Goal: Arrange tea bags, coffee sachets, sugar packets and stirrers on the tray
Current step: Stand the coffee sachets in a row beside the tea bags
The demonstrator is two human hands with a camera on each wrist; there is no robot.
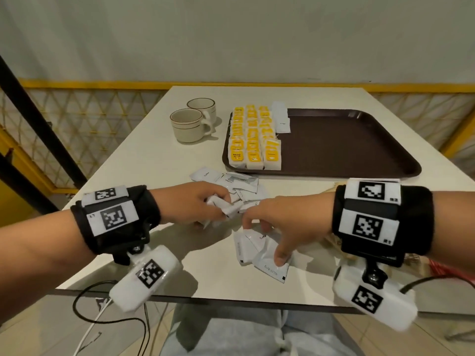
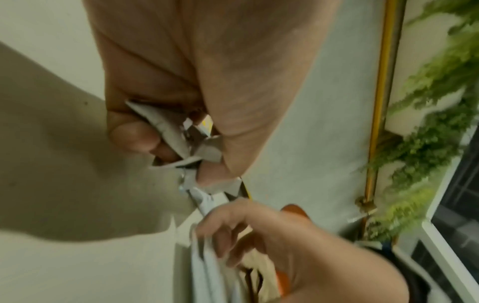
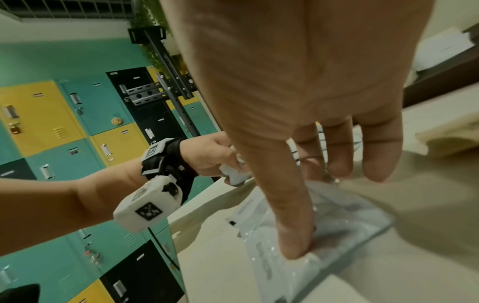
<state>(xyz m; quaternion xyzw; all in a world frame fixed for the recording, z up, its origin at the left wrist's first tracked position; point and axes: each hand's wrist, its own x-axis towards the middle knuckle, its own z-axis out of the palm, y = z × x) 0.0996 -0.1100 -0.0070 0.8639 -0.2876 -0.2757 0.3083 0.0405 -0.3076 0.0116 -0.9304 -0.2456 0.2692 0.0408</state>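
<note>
A brown tray [image 1: 347,150] lies at the far right of the table. Rows of yellow tea bags [image 1: 253,140] fill its left end, with a few white coffee sachets [image 1: 282,119] beside them. More white sachets lie in a loose pile [image 1: 241,183] in front of the tray. My left hand [image 1: 221,209] grips a crumpled bunch of sachets [image 1: 230,208] just above the table; in the left wrist view the fingers [image 2: 134,133] curl round them. My right hand [image 1: 262,240] is spread over some flat sachets [image 1: 244,249], thumb tip [image 3: 298,248] pressing one down.
Two cream cups [image 1: 189,124] stand to the left of the tray. Tan and red items [image 1: 447,271] lie partly hidden behind my right wrist. The table's front edge [image 1: 205,296] is close below both hands.
</note>
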